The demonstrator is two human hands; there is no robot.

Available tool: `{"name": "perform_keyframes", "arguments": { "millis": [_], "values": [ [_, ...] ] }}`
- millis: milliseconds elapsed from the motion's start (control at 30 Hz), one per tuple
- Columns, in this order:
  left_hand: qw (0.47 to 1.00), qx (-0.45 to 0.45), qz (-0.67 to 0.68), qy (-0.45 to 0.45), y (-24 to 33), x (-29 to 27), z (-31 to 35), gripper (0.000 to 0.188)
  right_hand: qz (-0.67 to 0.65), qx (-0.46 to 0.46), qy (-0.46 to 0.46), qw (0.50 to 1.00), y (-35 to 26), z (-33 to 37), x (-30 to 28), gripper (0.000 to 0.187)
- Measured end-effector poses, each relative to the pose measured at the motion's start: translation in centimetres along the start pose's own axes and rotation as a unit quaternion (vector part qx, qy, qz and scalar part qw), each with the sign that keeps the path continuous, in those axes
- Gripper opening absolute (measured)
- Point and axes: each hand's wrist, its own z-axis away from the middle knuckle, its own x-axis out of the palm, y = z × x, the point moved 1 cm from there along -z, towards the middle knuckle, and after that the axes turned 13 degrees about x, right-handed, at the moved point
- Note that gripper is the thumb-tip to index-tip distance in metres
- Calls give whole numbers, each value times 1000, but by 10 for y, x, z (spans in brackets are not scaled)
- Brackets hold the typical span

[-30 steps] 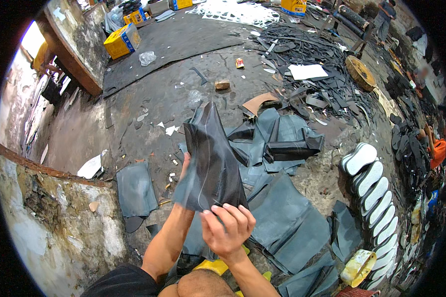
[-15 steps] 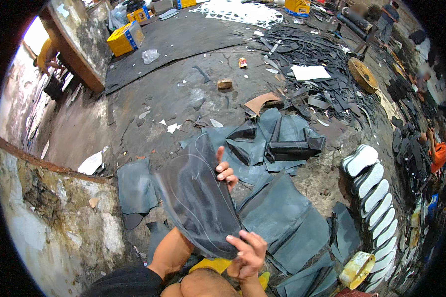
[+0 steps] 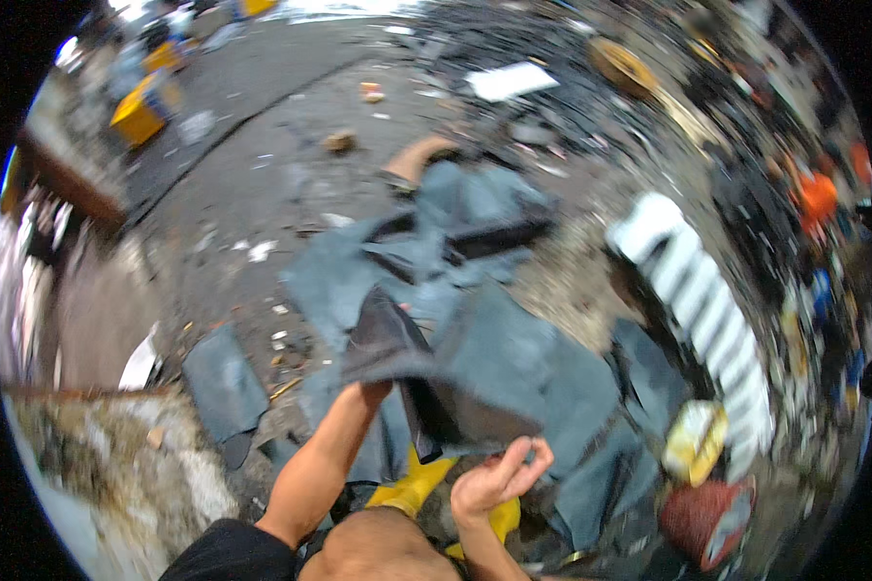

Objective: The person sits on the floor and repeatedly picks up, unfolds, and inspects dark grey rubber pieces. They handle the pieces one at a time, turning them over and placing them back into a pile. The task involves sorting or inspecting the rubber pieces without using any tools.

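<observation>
A dark grey, flexible sheet, like rubber or synthetic leather, is folded over in front of me. My left hand grips it from beneath, its fingers mostly hidden behind the material. At the sheet's lower right edge, my right hand has curled fingers pinching that border, somewhat blurred. Beneath and beyond lie blue-grey sheets of similar material, spread on the ground. Farther off, a crumpled pile of blue-grey pieces shows black folds.
White sole-shaped pieces stand in a long overlapping row at right. Near its lower end are a yellow-and-white roll and a dark red container. Black scraps heap at the back. A rough wall borders the left.
The sheet has gone from spread upright to folded over and lower. My left fingers have slipped from sight behind it. The view has shifted, blurring the surroundings.
</observation>
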Motion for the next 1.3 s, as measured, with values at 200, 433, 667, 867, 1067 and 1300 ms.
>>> {"name": "perform_keyframes", "arguments": {
  "millis": [200,433,667,867,1067,1300],
  "values": [
    [992,-96,-66,55,-63,116,64,60,46,-150,308,938,-41,-65,-94,27],
    [913,-210,-123,-328,-187,271,113,55,-43,-27,539,841,-24,-75,-240,49],
    [881,-53,-252,-398,-201,238,131,47,-97,179,556,806,81,-84,-295,40],
    [909,138,-261,-293,-117,132,47,27,214,-182,481,830,34,-87,-263,48],
    [809,280,-517,0,-52,28,-118,35,153,-234,111,954,-11,-145,-83,34],
    [675,416,-597,-122,-67,54,-220,73,281,-124,-256,917,-15,-213,131,26]
  ]
}}
